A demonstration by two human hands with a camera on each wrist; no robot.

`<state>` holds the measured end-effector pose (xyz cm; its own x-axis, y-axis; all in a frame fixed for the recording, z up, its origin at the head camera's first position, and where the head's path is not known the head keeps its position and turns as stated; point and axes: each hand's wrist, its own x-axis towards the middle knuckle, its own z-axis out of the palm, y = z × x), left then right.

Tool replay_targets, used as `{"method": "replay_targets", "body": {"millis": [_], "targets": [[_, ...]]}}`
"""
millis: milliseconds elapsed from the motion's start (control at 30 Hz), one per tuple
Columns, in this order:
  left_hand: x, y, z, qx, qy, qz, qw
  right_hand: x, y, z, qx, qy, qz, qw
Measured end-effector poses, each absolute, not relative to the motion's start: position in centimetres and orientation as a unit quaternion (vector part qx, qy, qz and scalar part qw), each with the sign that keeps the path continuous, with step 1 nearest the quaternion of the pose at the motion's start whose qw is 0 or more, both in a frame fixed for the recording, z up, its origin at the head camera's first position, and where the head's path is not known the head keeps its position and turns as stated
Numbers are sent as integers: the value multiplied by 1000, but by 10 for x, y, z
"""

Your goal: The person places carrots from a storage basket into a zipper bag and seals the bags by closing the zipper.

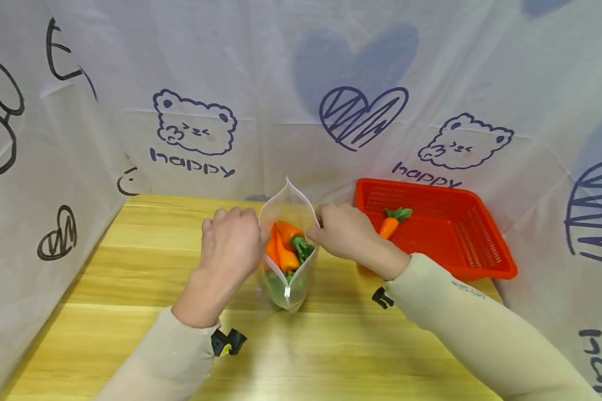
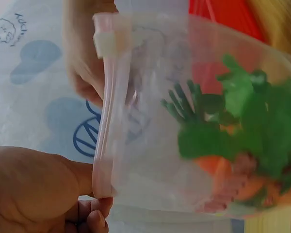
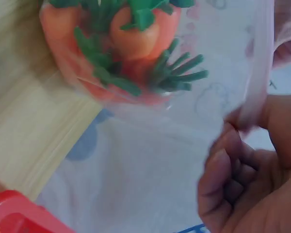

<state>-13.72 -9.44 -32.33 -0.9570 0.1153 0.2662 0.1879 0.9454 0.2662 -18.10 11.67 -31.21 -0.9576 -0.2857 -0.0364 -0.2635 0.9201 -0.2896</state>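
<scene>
A clear zip bag [image 1: 301, 281] with a pinkish-white zip rim stands with its mouth spread wide, several toy carrots [image 1: 287, 257] with green tops inside. My left hand [image 1: 232, 239] pinches the left side of the rim between thumb and fingers, as the left wrist view shows at the zip strip [image 2: 105, 121]. On the opposite side, my right hand [image 1: 348, 231] pinches the rim with thumb and curled fingers. The white slider [image 1: 287, 293] sits at the near corner of the mouth. Carrot tops [image 3: 179, 70] show through the plastic in the right wrist view.
A red plastic basket [image 1: 501, 262] stands at the right back of the wooden table [image 1: 150, 267], with a toy carrot [image 1: 390, 225] in it, partly behind my right forearm. White cloth [image 1: 281, 139] with drawn bears and hearts hangs behind and along both sides.
</scene>
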Motion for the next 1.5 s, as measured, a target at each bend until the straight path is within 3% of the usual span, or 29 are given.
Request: {"method": "replay_targets", "body": {"millis": [233,667,967,1133,1500], "targets": [[-136,-100,-332,-85,-972,-108,192,-187,130,-328,-119,978,-174,-6],[-132,-106,-331,-72,-981,-134,117,-194,170,-327,-178,949,-257,48],[-133,-110,-332,-70,-980,-152,105,-240,234,-342,-185,979,-85,13],[-131,-112,-333,-64,-980,-157,100,-266,261,-365,-189,981,-12,41],[-132,-112,-332,-60,-982,-156,87,-298,288,-401,-203,965,45,161]]}}
